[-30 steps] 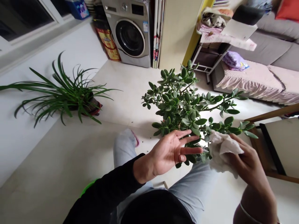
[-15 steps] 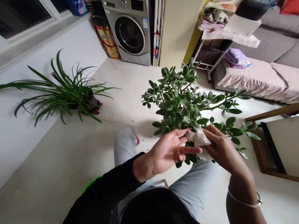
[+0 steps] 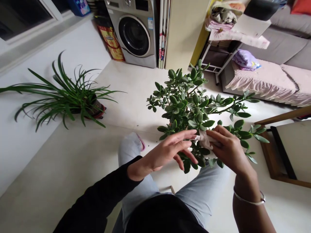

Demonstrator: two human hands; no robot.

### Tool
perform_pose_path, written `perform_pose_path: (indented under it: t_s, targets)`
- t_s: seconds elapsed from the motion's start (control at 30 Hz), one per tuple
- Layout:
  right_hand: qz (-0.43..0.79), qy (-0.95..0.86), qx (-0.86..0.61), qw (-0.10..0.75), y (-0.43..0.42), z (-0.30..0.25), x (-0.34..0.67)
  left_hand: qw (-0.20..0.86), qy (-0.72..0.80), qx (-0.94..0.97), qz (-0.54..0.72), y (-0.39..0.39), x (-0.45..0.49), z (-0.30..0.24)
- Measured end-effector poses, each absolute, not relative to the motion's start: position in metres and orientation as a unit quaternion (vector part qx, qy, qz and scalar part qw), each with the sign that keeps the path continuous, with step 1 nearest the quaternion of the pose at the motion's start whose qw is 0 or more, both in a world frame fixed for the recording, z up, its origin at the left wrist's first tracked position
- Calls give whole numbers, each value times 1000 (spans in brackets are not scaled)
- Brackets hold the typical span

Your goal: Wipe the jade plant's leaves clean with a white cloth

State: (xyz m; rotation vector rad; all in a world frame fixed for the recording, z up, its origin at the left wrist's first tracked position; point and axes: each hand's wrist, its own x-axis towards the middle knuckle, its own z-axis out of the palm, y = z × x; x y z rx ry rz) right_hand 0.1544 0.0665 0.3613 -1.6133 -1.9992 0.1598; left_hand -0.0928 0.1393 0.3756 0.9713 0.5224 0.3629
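Note:
A jade plant with thick oval leaves stands on the floor just in front of my knees. My left hand reaches into its near leaves with the fingers spread, and the fingertips touch a leaf from below. My right hand is closed on a crumpled white tissue and presses it against a leaf next to the left fingertips. A thin bracelet sits on my right wrist. The plant's pot is hidden behind leaves and hands.
A long-leaved potted plant sits on the low ledge at left. A washing machine stands at the back. A sofa and a laden rack fill the right. A wooden chair frame is close at right.
My right hand has moved left from beside the plant into the leaves with the tissue. My left hand has turned from palm-up to fingers reaching into the leaves.

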Motion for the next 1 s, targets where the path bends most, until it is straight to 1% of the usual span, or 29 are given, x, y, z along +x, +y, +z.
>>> perform_pose_path:
  t_s: [0.03,0.1,0.13,0.17,0.2,0.27,0.37,0.5,0.6,0.83,1.0]
  targets:
    - [45,-745,-602,283,67,360,154,770,272,537,211,141,-94,373]
    - [11,-742,-606,288,67,357,153,601,324,665,303,146,-91,364]
    - [-8,-739,-608,290,67,356,152,517,341,707,341,148,-87,359]
    - [-27,-735,-613,290,67,354,151,459,345,736,357,151,-82,353]
    - [-44,-730,-617,289,67,353,150,427,338,758,359,153,-76,348]
    - [-69,-723,-626,285,68,351,147,396,327,788,340,157,-63,340]
    - [-96,-714,-638,271,69,353,141,402,327,798,306,161,-49,337]
    - [-155,-696,-659,238,71,357,135,468,335,770,274,166,-44,343]
    - [-195,-686,-666,222,74,358,133,496,333,756,267,167,-44,348]
    - [-245,-702,-623,242,78,351,135,498,341,753,263,169,-42,353]
    - [-252,-744,-584,204,73,355,138,466,348,764,281,169,-42,350]
